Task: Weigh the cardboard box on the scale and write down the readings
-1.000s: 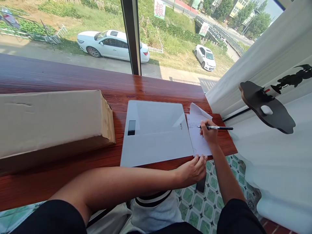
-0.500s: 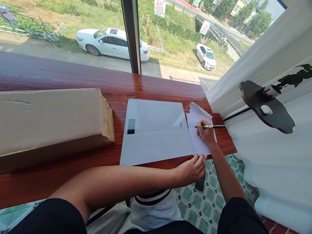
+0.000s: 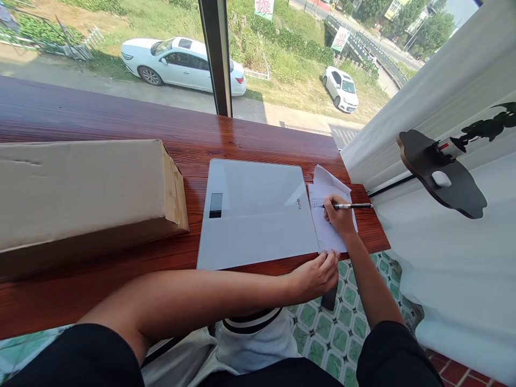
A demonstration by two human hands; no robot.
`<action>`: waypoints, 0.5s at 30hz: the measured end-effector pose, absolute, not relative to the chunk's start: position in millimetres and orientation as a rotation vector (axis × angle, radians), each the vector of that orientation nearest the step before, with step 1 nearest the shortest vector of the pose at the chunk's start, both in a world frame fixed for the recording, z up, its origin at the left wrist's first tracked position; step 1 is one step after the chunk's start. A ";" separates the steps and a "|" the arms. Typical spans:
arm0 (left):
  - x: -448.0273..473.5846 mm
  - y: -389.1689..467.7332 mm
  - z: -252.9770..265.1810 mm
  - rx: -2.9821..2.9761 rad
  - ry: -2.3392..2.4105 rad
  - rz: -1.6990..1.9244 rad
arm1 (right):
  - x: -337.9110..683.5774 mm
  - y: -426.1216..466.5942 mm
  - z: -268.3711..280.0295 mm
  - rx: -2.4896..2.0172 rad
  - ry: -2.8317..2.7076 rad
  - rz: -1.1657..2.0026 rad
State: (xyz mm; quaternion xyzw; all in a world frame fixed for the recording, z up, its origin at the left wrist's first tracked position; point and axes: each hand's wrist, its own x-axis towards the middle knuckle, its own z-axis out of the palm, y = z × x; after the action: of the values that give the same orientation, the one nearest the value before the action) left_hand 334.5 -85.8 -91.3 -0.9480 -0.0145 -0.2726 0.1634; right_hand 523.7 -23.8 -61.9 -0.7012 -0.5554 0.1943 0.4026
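My right hand [image 3: 339, 216] is closed around a black-and-clear pen [image 3: 357, 206], its tip on the notepad [image 3: 331, 236]. Small rows of handwriting show on the white page, left of the pen tip. The pad's top sheet is curled up at the far end. My left hand [image 3: 316, 275] is at the pad's near edge by the table's front, fingertips together on the paper; the thumb side is partly hidden. Directly left of the pad lies a flat white glass scale [image 3: 258, 220] with a small dark display, its right edge against the paper.
A long cardboard box [image 3: 88, 188] fills the left of the dark red wooden table [image 3: 258, 141]. A window post [image 3: 217, 59] stands behind. To the right hang white curtains [image 3: 439, 269] and a small dark shelf [image 3: 453, 188]. A dark flat object [image 3: 329, 299] is below my left hand.
The pen tip has shifted very slightly along the page with my right hand. My left hand stays at the pad's edge. The whole view has tilted slightly.
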 end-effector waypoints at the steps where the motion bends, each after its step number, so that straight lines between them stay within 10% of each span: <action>1: 334.6 -86.1 -91.8 -2.703 -0.042 -0.775 | 523.8 -23.8 -61.8 -1.769 -1.411 0.487; 15: 334.6 -85.7 -91.7 -2.689 -0.047 -0.754 | 526.0 -23.4 -63.9 -1.739 -1.363 0.525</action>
State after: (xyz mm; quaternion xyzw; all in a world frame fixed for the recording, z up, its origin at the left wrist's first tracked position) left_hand 334.6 -85.7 -91.7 -0.9481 -0.0164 -0.2658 0.1736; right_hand 526.0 -23.4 -63.9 -0.6944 -0.5442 0.2097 0.4215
